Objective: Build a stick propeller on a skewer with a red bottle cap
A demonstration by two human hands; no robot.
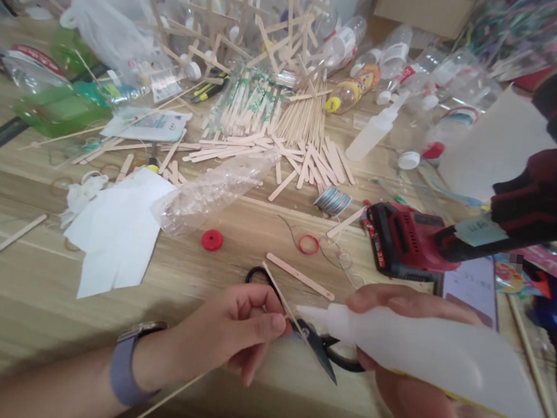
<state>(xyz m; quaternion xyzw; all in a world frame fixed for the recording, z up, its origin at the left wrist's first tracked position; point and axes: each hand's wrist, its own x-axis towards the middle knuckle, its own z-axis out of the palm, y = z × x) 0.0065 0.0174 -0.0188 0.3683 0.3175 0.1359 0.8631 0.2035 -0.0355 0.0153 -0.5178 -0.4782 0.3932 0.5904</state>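
My left hand (234, 331), with a watch on its wrist, pinches a narrow wooden craft stick (279, 288) between thumb and fingers. A thin bamboo skewer (163, 402) runs from below up to the same hand; its grip there is partly hidden. My right hand (419, 386) is wrapped round a translucent white squeeze bottle (443, 352), tipped on its side. Its tapered nozzle points left, close to the stick and my left fingertips. Under both hands lie black-handled scissors (321, 353). Another craft stick (301, 277) rests on the table just beyond them.
A red cordless drill (405, 240) stands at right beside a phone (473, 288). Nearer the middle lie a red disc (212, 240), a thread spool (333, 202), cut white paper (121, 238) and a clear plastic bottle (215, 192). Loose sticks (313, 166) and plastic bottles fill the back.
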